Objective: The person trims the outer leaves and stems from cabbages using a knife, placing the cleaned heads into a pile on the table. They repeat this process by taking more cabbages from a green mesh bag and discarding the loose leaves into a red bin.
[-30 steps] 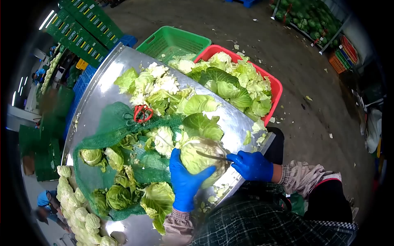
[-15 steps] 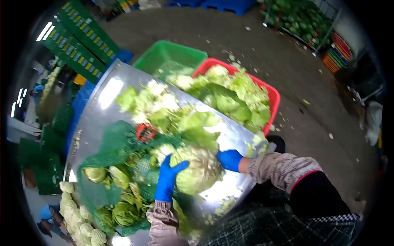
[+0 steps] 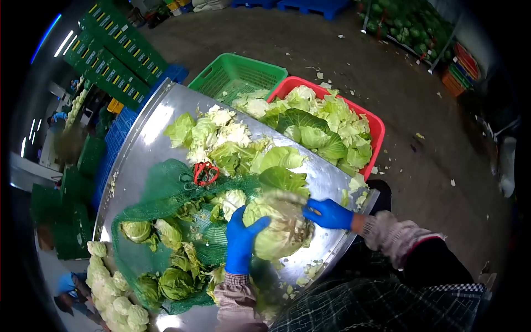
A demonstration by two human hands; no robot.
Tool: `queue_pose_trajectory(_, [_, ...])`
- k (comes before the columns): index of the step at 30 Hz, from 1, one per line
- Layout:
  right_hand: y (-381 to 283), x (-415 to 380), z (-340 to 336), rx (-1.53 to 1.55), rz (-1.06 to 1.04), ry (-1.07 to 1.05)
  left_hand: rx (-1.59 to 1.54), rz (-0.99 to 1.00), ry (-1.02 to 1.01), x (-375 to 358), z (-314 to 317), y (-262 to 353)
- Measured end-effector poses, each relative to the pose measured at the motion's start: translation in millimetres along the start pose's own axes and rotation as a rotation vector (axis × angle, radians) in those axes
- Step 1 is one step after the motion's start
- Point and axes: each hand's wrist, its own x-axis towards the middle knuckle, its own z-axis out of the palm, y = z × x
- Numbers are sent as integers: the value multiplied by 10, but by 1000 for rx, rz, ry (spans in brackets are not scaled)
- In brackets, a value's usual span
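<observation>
A large pale cabbage [image 3: 276, 229] with browned, ragged outer leaves is over the steel table, near its front edge. My left hand [image 3: 239, 240], in a blue glove, grips its left side with the thumb across the front. On the right, my right hand [image 3: 330, 214], gloved in blue too, has its fingers closed at the cabbage's upper edge, where an outer leaf looks blurred and lifted. Left of the cabbage spreads a green mesh bag [image 3: 157, 193] with several cabbages [image 3: 177, 284] in and around it. A red tie [image 3: 206, 174] lies on the mesh.
Loose leaves [image 3: 229, 138] are heaped on the steel table [image 3: 138, 144]. Beyond its far edge stand a green crate [image 3: 238, 69] and a red crate [image 3: 379, 130] full of leaves. Pale cabbages [image 3: 113, 293] are piled at lower left, near another person [image 3: 72, 288]. Green crates [image 3: 110, 50] are stacked behind.
My right hand has drawn slightly away from the cabbage's side, its fingers now at the leaf edge. My left hand keeps its grip. The whole view has shifted a little.
</observation>
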Motion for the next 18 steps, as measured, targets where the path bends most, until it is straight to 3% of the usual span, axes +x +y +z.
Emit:
queue_pose_trajectory(1, [-127, 196, -47, 225, 403, -108, -17, 21, -28, -22, 6, -14])
queue_pose_trajectory(3, [72, 489, 29, 574, 762, -75, -107, 31, -60, -47, -77, -142])
queue_pose_trajectory(6, [-265, 428, 16, 340, 667, -108, -120, -26, 48, -206, -176, -300])
queue_pose_trajectory(10, [-336, -102, 238, 508, 719, -99, -90, 62, 93, -427, -62, -281])
queue_pose_trajectory(12, [-406, -183, 155, 457, 566, 134, -150, 171, 27, -451, 42, -221])
queue_pose_trajectory(13, [-331, -167, 143, 324, 362, 280, -194, 173, 26, -504, 123, -182])
queue_pose_trajectory(14, [-433, -98, -30, 259, 331, 277, -235, 177, 24, -532, 211, -59])
queue_pose_trajectory(16, [-344, 39, -150, -23, 32, 429, -216, 77, -34, -385, 271, -42])
queue_pose_trajectory(18, [-327, 93, -258, -215, -47, 381, -172, 28, -103, -249, 314, 28])
